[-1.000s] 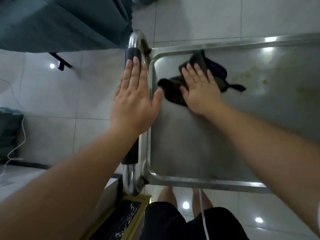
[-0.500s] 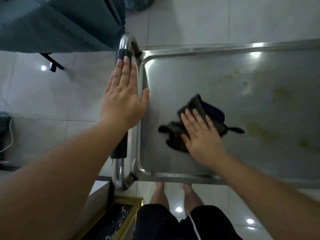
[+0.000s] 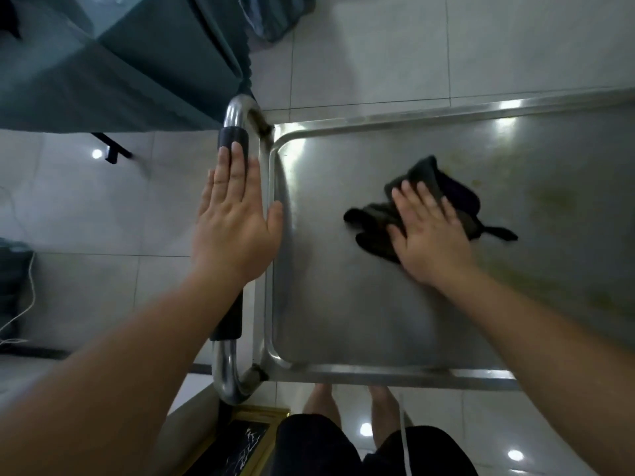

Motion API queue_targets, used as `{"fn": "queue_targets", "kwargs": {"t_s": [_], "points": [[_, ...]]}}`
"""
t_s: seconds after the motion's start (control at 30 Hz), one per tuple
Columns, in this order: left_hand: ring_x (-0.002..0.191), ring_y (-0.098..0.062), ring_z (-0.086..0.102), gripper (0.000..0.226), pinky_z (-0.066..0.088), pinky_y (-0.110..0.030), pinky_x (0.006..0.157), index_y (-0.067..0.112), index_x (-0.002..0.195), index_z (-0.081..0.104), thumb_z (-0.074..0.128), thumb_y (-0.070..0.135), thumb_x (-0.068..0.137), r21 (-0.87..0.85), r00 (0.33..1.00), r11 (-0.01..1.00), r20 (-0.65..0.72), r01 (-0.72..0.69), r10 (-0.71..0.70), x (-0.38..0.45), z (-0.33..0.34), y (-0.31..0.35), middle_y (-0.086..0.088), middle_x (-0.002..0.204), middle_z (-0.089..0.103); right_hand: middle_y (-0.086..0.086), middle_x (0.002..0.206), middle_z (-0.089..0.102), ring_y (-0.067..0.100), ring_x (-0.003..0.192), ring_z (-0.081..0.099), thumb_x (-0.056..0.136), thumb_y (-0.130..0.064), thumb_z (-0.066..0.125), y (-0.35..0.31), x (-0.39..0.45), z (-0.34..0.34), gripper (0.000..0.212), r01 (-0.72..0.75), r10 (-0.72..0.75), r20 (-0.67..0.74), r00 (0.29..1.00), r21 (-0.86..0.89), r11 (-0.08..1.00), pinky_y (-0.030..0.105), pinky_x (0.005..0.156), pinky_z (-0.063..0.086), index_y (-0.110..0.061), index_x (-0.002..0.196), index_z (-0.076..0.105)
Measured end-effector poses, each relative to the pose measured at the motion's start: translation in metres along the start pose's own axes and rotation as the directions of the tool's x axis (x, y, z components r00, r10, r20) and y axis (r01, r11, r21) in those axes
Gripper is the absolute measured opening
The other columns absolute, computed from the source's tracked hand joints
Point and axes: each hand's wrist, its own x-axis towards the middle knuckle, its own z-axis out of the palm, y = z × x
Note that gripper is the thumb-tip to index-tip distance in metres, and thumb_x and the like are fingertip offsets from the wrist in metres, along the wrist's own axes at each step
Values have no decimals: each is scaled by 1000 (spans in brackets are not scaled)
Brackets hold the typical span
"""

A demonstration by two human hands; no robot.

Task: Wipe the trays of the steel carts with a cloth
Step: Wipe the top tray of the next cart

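The steel cart's top tray [image 3: 343,321] fills the middle and right of the head view, with yellowish stains on its right part. A dark crumpled cloth [image 3: 374,218] lies on the tray floor. My right hand [image 3: 429,235] presses flat on the cloth with straight fingers. My left hand [image 3: 233,218] rests flat on the cart's handle [image 3: 232,135], a steel tube with a black grip, thumb touching the tray's left rim.
A table under a teal cloth [image 3: 120,63] stands at the upper left, close to the handle. Pale floor tiles surround the cart. A gold-framed dark slab [image 3: 240,441] lies below the handle. A white cable [image 3: 20,314] runs along the left edge.
My right hand first pulled the cloth from the tray's far left corner toward the near edge, then pushed it away and to the right. The left hand stays on the handle.
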Motion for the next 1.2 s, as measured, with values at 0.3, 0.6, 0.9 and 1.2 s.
{"fn": "queue_targets", "kwargs": {"t_s": [0.3, 0.6, 0.9, 1.2], "points": [[159, -11, -22, 71, -11, -34, 130, 15, 169, 2, 13, 55, 111, 56, 999, 998, 17, -29, 28, -1, -3, 4, -3, 177, -12, -8, 175, -7, 16, 161, -8, 107, -56, 19, 27, 119, -45, 70, -102, 101, 43, 994, 13, 995, 46, 129, -3, -26, 168, 2], [160, -11, -20, 71, -6, -39, 131, 15, 169, 4, 15, 54, 110, 31, 999, 999, 49, -13, 12, 0, -7, 5, -2, 177, -11, 1, 174, 17, 23, 161, 13, 106, -48, 33, 24, -136, 23, 69, 4, -4, -8, 1000, -4, 1000, 54, 128, 19, -18, 167, 21], [160, -13, -19, 77, -4, -41, 132, 12, 169, 6, 16, 58, 108, 29, 998, 999, 50, -30, 28, -2, -6, 6, -5, 177, -9, 0, 173, 22, 23, 160, 21, 105, -45, 37, 59, -169, 34, 67, -49, 49, -26, 998, 2, 999, 55, 126, 23, -19, 165, 28], [159, -10, -22, 75, -16, -31, 127, 13, 169, 6, 16, 57, 109, 86, 999, 996, 38, -26, 22, 0, -4, 6, -5, 177, -9, -7, 176, 2, 17, 162, 0, 102, -57, 18, 113, 86, -56, 74, -184, 184, -6, 983, 24, 983, 46, 129, 3, -27, 168, 10]]}}
